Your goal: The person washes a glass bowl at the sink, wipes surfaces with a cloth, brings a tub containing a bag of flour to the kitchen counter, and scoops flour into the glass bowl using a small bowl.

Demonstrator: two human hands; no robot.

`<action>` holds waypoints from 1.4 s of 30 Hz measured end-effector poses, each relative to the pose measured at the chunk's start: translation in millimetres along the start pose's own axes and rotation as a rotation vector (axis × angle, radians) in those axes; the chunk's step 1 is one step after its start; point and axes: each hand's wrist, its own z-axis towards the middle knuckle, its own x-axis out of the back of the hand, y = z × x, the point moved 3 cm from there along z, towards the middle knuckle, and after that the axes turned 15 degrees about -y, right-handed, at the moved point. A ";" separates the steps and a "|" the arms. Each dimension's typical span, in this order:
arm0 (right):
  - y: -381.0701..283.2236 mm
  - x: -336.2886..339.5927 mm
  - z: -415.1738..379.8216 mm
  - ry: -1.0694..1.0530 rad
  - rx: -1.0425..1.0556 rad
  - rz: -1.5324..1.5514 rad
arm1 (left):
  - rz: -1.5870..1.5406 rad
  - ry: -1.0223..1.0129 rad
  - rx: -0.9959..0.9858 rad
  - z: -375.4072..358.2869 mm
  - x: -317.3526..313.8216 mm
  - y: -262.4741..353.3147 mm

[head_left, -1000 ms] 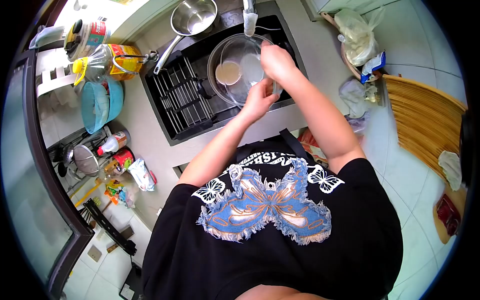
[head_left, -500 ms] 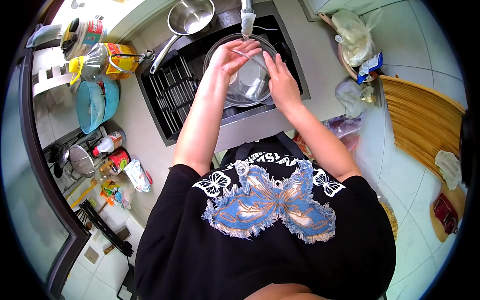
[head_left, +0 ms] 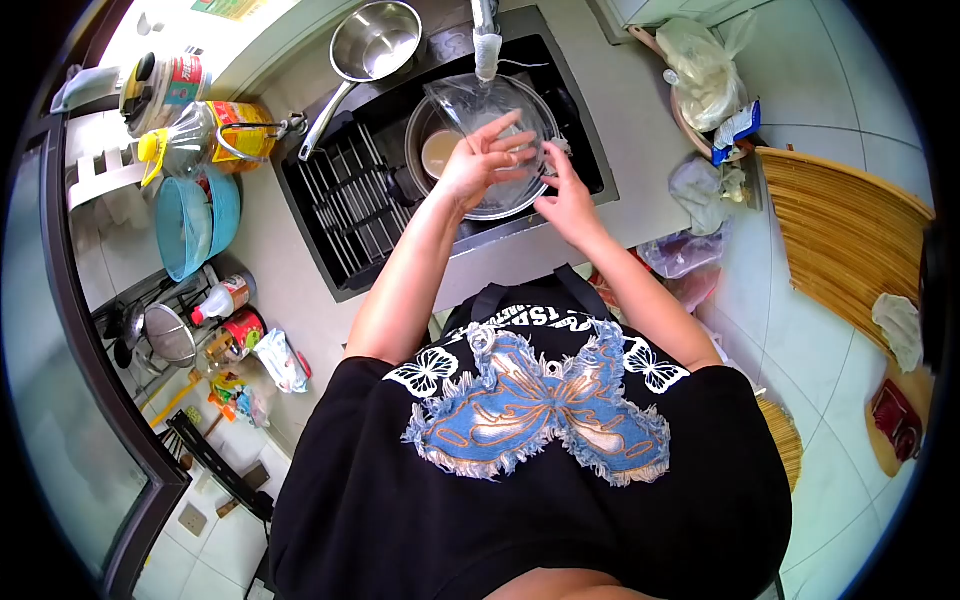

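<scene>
A clear, round lid [head_left: 462, 100], wet and glass-like, is tilted under the tap [head_left: 487, 50], over a metal pot [head_left: 416, 128] in the black sink. My left hand [head_left: 482, 168] is in front of the lid with its fingers spread; whether they touch it is hard to tell. At the lid's right side, my right hand [head_left: 570, 208] has its fingertips round the edge. Something small and whitish shows by those fingertips, too unclear to name. Inside the pot a round, tan surface [head_left: 438, 153] is visible left of the lid.
A steel saucepan [head_left: 376, 42] stands behind the sink, its handle pointing toward me. A dark rack [head_left: 345, 195] fills the sink's left part. Left on the counter are an oil bottle [head_left: 200, 135] and blue bowls [head_left: 190, 225]. Bags [head_left: 705, 80] lie in a basin at right.
The lid has tilted up, uncovering the pot and its tan surface. My left hand has moved down and spread its fingers; my right hand has shifted slightly down to the lid's right edge.
</scene>
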 end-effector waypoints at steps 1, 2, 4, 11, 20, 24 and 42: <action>10.6 3.7 7.8 0.014 0.054 0.013 | 0.002 -0.002 0.003 -2.8 0.6 -1.8; 27.2 12.3 16.5 -0.009 -0.063 0.159 | 0.111 -0.021 0.048 -5.5 1.7 -3.9; 21.2 21.8 22.8 -0.076 -0.200 0.464 | 0.267 -0.066 0.102 -11.6 4.9 -9.4; -0.7 31.6 49.0 -0.102 -0.254 0.586 | 0.342 -0.144 0.141 -38.4 -7.6 -26.4; -22.5 11.3 30.9 -0.065 0.108 0.517 | 0.264 -0.128 0.097 -82.7 6.7 -14.4; -41.0 0.7 26.3 -0.082 0.287 0.495 | 0.124 -0.061 -0.001 -98.3 21.0 -10.4; -53.8 1.5 76.0 -0.106 0.506 -0.237 | -0.281 0.081 -0.416 -45.9 33.7 4.0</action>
